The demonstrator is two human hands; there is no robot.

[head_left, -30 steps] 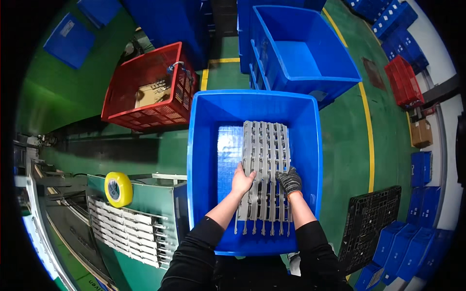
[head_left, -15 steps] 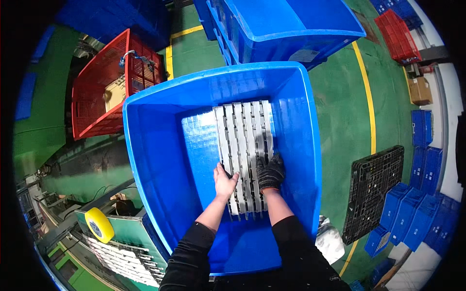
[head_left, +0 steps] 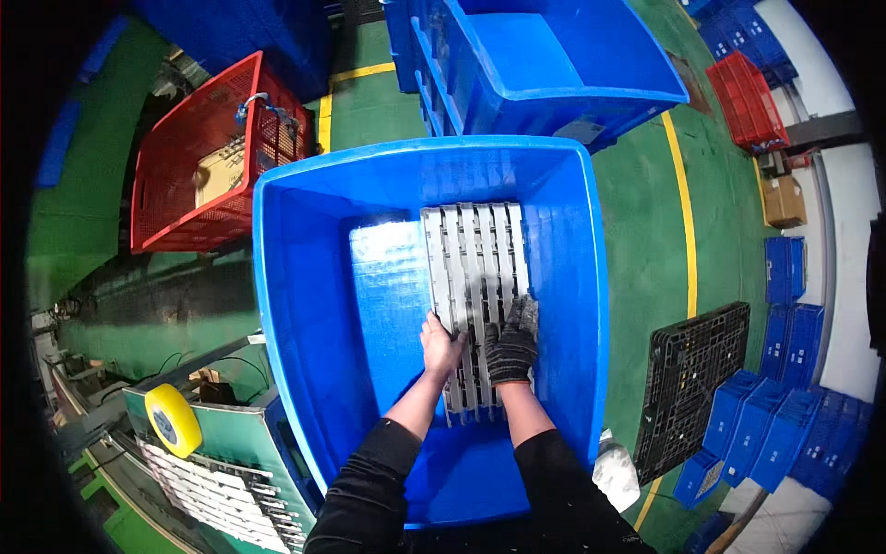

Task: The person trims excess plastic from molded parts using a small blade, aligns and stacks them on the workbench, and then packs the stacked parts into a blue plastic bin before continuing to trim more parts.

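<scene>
Rows of long white strips with dark notched edges [head_left: 475,249] lie side by side on the floor of a large blue bin [head_left: 281,305]. My left hand [head_left: 441,351], bare, rests against the left edge of the strips, its fingers stretched along the side and thumb over the top. On my right hand [head_left: 510,355] is a dark grey knitted glove; it lies over the right-hand strips with its fingers extended. Neither hand lifts anything. The undersides of both palms are hidden.
Beyond the bin stand more blue bins [head_left: 591,97]. A red perforated crate [head_left: 198,157] is at the far left. Nearer left, a yellow tape roll [head_left: 173,421] sits by more white strips [head_left: 221,494] on a green surface. A black pallet [head_left: 692,383] and small blue crates [head_left: 771,429] stand right.
The view has shifted slightly, so the bin and strips sit a little lower and to the right. Both hands stay on the strips, my right fingers extended a bit farther.
</scene>
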